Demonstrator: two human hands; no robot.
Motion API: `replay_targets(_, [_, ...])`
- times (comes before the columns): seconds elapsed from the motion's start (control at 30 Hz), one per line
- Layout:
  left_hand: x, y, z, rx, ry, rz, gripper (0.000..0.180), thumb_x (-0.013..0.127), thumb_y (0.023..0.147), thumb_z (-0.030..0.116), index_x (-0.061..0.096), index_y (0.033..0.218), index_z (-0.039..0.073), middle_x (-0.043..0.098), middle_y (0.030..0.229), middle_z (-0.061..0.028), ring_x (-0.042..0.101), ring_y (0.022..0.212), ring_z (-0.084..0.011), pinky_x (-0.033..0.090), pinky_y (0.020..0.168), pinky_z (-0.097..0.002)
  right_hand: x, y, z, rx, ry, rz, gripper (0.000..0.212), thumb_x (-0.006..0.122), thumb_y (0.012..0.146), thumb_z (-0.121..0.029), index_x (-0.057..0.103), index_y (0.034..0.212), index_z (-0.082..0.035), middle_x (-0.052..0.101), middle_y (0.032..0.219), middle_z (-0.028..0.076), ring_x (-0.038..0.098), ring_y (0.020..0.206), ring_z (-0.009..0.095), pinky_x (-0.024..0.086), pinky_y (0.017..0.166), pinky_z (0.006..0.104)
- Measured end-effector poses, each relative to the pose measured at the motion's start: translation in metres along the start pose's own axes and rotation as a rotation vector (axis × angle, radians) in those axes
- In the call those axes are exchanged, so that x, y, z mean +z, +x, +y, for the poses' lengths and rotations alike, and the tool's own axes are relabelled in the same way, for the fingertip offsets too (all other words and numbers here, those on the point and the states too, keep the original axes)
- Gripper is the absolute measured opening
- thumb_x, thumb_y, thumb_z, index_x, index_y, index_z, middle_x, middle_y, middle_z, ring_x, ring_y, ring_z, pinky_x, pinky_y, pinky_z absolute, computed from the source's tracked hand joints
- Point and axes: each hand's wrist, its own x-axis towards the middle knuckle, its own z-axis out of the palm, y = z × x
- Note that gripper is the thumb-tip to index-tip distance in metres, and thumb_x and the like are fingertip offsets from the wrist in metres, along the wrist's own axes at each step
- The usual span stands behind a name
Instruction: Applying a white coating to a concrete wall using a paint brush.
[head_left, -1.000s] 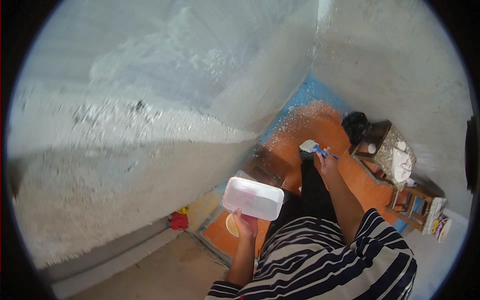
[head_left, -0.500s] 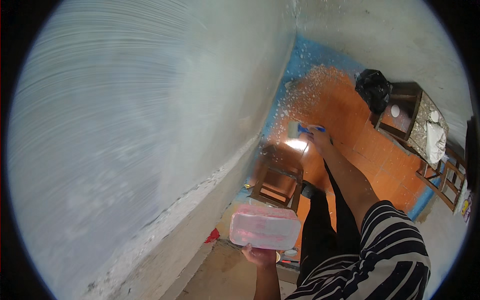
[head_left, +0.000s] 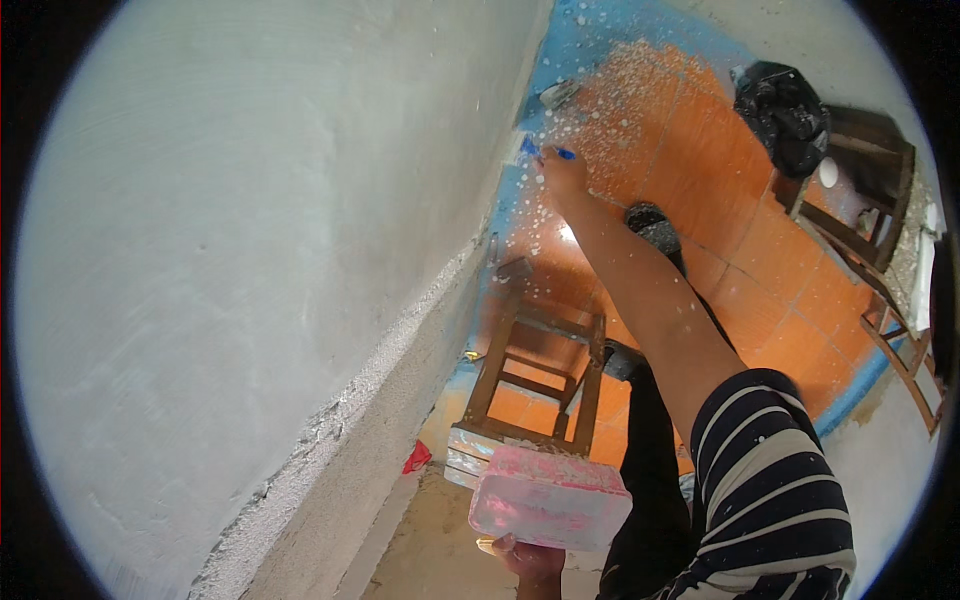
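Right hand (head_left: 565,175), toward 1 o'clock: gripping a blue-handled brush (head_left: 529,147), its bristles hard to make out beside the wall (head_left: 300,200). Left hand (head_left: 532,560), toward 5 o'clock: holding a pinkish container (head_left: 550,500), most fingers hidden; the container partly covers a wooden stool (head_left: 489,375).

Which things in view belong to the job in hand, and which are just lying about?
Apparently in use:
blue-handled brush, in the right hand
pink container, in the left hand

Apparently just lying about:
black plastic bag
wooden stool
red item, kind unclear
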Motion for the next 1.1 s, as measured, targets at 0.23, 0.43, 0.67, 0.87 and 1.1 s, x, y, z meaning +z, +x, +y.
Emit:
replay_targets(0.23, [-0.027, 0.0, 0.003, -0.004, -0.058, 0.029, 0.079, 0.059, 0.072, 0.044, 0.041, 0.142, 0.013, 0.051, 0.133, -0.0124, 0.05, 0.124, -0.037, 0.045, 0.1, -0.0552, 0.024, -0.034, -0.009, -0.083, 0.023, -0.112, 0.015, 0.065, 0.091, -0.001, 0.061, 0.102, 0.009, 0.061, 0.101, 0.013, 0.065, 0.09, 0.023, 0.059, 0.084, 0.0279])
replay_targets(0.43, [-0.032, -0.016, 0.009, 0.006, -0.112, -0.047, 0.077, 0.058, 0.075, 0.04, 0.04, 0.144, 0.01, 0.05, 0.136, -0.0145, 0.049, 0.126, -0.038, 0.044, 0.104, -0.055, 0.037, -0.155, -0.063, -0.007, 0.165, -0.251, 0.016, 0.064, 0.09, -0.001, 0.061, 0.104, 0.008, 0.062, 0.105, 0.013, 0.066, 0.094, 0.02, 0.058, 0.086, 0.0259])
replay_targets(0.67, [-0.013, -0.02, 0.017, 0.059, -0.04, -0.096, 0.078, 0.059, 0.076, 0.042, 0.038, 0.145, 0.009, 0.048, 0.138, -0.0153, 0.048, 0.128, -0.0382, 0.043, 0.104, -0.0564, 0.048, -0.294, -0.14, -0.159, 0.112, -0.582, 0.022, 0.06, 0.096, -0.007, 0.058, 0.109, 0.011, 0.06, 0.112, 0.018, 0.066, 0.109, 0.028, 0.057, 0.097, 0.0322])
replay_targets(0.87, [0.004, -0.011, 0.02, 0.11, 0.102, -0.129, 0.079, 0.058, 0.077, 0.045, 0.038, 0.145, 0.01, 0.047, 0.138, -0.0145, 0.048, 0.127, -0.0379, 0.043, 0.103, -0.0567, 0.022, -0.23, -0.104, -0.142, 0.173, -0.447, 0.019, 0.063, 0.094, -0.005, 0.064, 0.11, 0.004, 0.065, 0.108, 0.013, 0.069, 0.099, 0.021, 0.057, 0.086, 0.0256])
replay_targets(1.1, [-0.01, 0.009, 0.01, 0.06, 0.043, -0.064, 0.078, 0.057, 0.077, 0.047, 0.04, 0.144, 0.012, 0.05, 0.136, -0.0132, 0.05, 0.126, -0.0377, 0.043, 0.102, -0.0583, -0.028, -0.06, -0.004, -0.055, 0.133, -0.18, 0.016, 0.06, 0.095, 0.001, 0.061, 0.11, 0.007, 0.063, 0.102, 0.013, 0.066, 0.1, 0.024, 0.058, 0.089, 0.0268])
